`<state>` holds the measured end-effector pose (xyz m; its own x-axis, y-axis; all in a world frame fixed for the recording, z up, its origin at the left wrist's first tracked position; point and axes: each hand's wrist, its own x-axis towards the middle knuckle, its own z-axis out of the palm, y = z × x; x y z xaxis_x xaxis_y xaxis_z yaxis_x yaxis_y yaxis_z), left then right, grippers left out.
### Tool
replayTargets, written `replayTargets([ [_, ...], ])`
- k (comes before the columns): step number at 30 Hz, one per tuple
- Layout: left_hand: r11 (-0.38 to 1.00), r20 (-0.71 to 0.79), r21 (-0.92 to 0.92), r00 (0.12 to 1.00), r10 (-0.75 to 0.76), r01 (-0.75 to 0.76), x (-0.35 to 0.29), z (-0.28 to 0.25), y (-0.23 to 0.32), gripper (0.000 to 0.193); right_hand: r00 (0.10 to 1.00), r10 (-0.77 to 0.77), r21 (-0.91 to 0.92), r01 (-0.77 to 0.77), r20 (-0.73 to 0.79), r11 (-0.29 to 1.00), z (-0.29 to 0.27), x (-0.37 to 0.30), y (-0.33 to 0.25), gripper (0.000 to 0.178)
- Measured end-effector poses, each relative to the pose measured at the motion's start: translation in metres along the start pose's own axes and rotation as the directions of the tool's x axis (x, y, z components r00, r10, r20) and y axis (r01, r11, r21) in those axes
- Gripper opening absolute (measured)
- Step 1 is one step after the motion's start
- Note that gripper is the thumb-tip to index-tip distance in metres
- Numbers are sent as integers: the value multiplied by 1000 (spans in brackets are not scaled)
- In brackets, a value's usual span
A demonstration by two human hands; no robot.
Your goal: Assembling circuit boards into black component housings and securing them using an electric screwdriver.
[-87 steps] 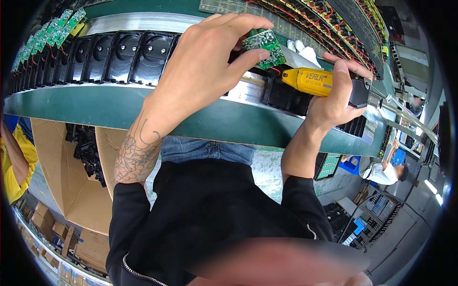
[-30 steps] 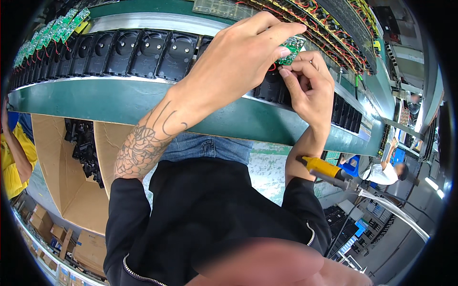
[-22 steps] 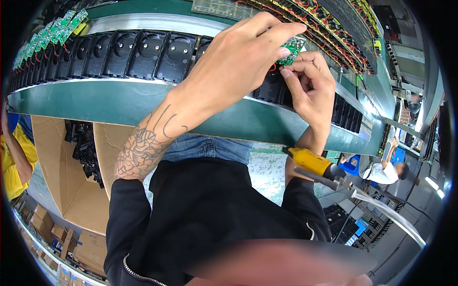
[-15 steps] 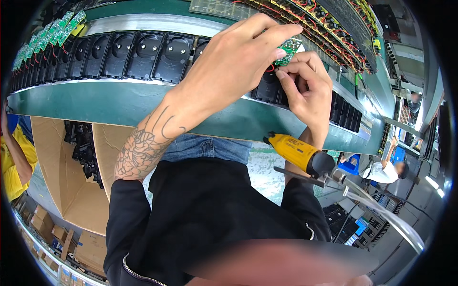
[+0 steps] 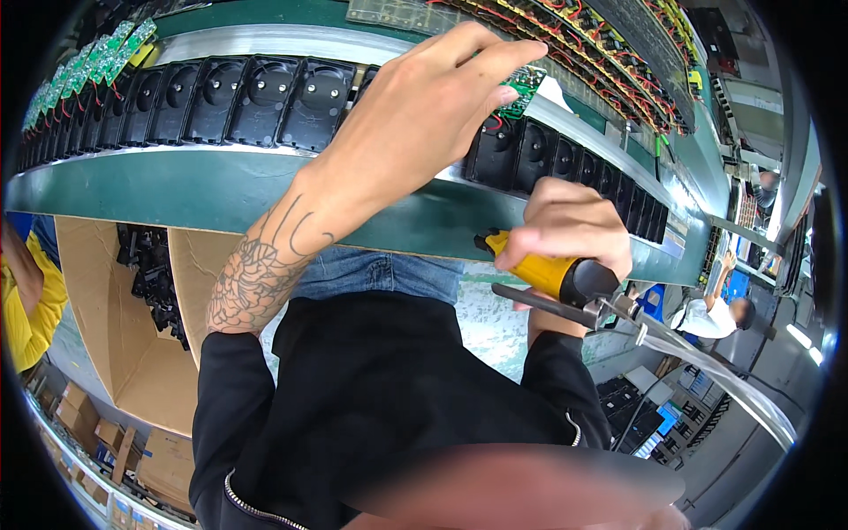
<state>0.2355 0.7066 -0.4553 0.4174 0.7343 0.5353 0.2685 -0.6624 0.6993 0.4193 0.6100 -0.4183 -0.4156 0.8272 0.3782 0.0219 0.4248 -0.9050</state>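
Observation:
My left hand [image 5: 424, 115] reaches over the green conveyor edge [image 5: 177, 190] and pinches a small green circuit board [image 5: 521, 86] above a row of black plastic housings [image 5: 256, 93]. My right hand [image 5: 570, 234] sits lower, in front of the conveyor, wrapped around a yellow powered screwdriver [image 5: 548, 274] whose black end leads into a hose [image 5: 707, 371] running off to the lower right. The screwdriver's tip is hidden behind my fingers.
More green circuit boards [image 5: 88, 66] lie along the conveyor's far left. Racks of boards with red and yellow wires [image 5: 609, 62] line the back right. An open cardboard box [image 5: 132, 318] with black parts stands below left. A person in yellow [image 5: 31, 300] is at left, another person [image 5: 711, 314] at right.
My right hand left the circuit board, dropped down and took hold of the yellow screwdriver, which had been swinging up from the lower right. My left hand stays on the board.

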Motion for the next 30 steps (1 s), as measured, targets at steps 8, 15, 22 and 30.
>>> replayTargets([
  [8, 1000, -15, 28, 1000, -5, 5, -1, 0, 2, 41, 813, -207, -255, 75, -545, 964, -23, 30, 12, 19],
  [15, 1000, -5, 8, 1000, -8, 8, -2, -1, 2, 41, 604, -232, -408, -171, -763, 897, -25, 40, 34, 19],
  [22, 999, -18, -45, 1000, -5, 4, -3, 0, -3, 42, 612, -200, -399, -208, -766, 893, -13, 44, 38, 17],
  [30, 999, -2, -41, 999, -35, 35, -3, -1, -2, 43, 628, -176, -408, -247, -758, 879, -4, 43, 40, 17],
])
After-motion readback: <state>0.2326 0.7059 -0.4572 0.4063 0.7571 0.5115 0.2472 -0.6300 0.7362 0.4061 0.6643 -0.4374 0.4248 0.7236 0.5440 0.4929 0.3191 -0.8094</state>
